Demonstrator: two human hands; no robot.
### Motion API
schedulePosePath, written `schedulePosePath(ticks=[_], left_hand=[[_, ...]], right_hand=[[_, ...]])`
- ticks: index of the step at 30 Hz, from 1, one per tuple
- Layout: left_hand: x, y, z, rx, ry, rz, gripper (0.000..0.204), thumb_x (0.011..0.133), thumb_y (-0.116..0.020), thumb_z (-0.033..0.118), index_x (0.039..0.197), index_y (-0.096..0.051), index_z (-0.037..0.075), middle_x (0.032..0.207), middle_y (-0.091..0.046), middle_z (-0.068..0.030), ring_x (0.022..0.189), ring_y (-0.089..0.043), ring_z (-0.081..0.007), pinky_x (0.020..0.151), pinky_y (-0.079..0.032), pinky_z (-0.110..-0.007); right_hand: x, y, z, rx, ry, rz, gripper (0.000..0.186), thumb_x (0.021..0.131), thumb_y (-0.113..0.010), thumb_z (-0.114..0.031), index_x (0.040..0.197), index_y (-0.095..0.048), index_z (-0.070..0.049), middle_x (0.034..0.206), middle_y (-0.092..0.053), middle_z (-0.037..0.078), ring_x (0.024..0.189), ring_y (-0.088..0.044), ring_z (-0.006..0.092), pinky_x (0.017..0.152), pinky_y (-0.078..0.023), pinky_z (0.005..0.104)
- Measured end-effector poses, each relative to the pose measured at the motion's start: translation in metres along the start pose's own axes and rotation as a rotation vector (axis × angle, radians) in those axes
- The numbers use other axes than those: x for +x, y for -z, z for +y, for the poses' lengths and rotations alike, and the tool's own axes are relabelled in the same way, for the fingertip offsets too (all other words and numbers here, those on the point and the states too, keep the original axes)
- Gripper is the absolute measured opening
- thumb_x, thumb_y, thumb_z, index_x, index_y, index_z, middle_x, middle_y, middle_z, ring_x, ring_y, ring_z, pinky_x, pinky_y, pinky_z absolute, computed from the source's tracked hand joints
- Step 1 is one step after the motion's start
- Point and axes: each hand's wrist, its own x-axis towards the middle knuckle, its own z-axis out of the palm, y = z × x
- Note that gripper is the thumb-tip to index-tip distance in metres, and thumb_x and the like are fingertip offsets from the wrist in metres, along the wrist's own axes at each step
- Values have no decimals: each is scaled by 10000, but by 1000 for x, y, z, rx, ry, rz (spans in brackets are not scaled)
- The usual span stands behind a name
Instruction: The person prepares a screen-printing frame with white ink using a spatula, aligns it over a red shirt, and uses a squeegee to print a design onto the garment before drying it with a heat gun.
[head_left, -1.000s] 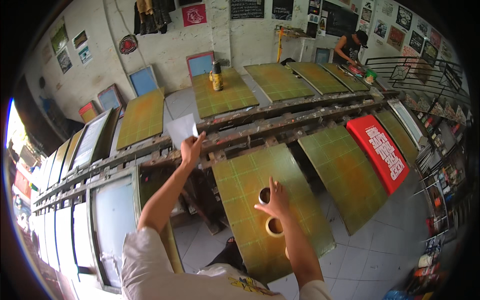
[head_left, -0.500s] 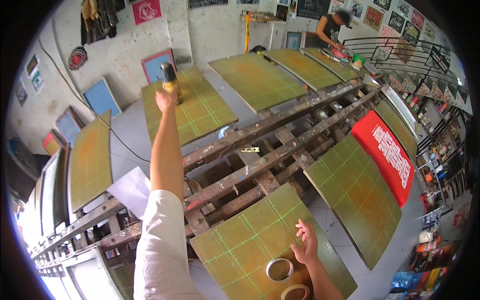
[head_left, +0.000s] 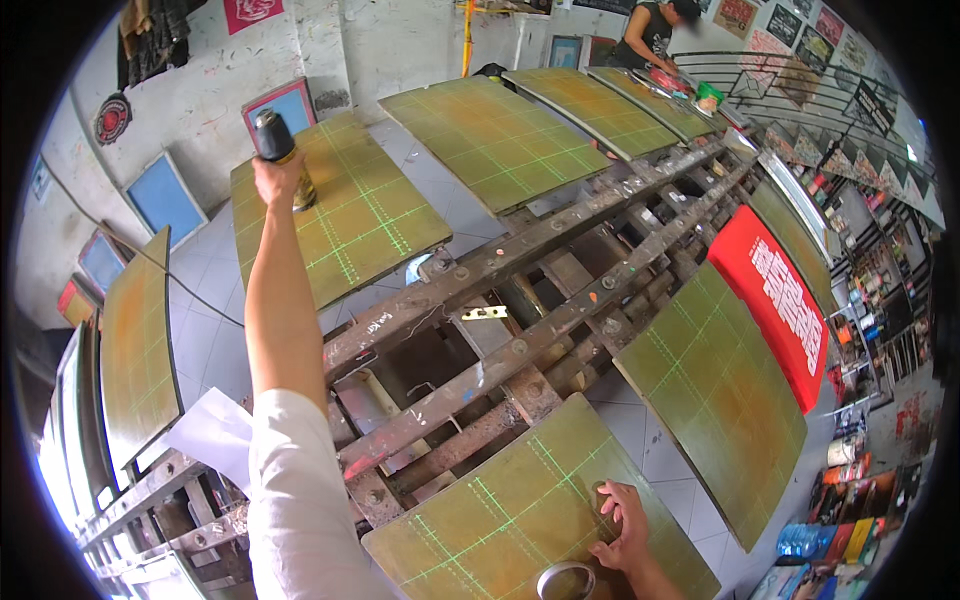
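Note:
At the end of my outstretched left arm, my left hand [head_left: 276,182] is closed around a can or bottle with a black top [head_left: 274,137] and a yellow-and-dark lower body. It leans left, its base at the far left green printing board [head_left: 345,215]; whether the base touches cannot be told. My right hand [head_left: 625,528] hangs over the near green board [head_left: 480,510], fingers apart and curled, holding nothing. Just below it, a roll of tape [head_left: 566,580] lies on that board, cut off by the lower picture edge.
Paint-stained metal rails [head_left: 520,348] run between the rows of boards. A small yellowish level [head_left: 484,313] lies on them. A red printed cloth [head_left: 768,300] covers a board at right. White paper [head_left: 215,435] sits beside my left arm. Another person [head_left: 650,35] works at the far end.
The view has shifted, moving the far boards left and up in the picture. The black-topped object leans slightly further left. A second tape roll has dropped out of the lower edge.

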Motion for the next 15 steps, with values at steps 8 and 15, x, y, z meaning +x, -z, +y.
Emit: schedulePosePath(ticks=[8,15], left_hand=[[76,176,12,28,-45,343,954,574,-931,565,1275,-572,28,1167,-711,-200,1105,-682,-382,991,-520,-477],[83,367,99,17,-322,345,922,591,-923,554,1291,-623,33,1213,-709,-180,1117,-670,-344,988,-506,-468]], right_hand=[[4,0,-5,101,39,55,1003,813,-695,-739,1477,-481,-19,1205,-620,102,855,-552,175,674,-397,311],[-3,5,8,115,109,12,959,674,-888,-335,1493,-467,-67,1248,-603,76,889,-532,186,748,-423,338]])
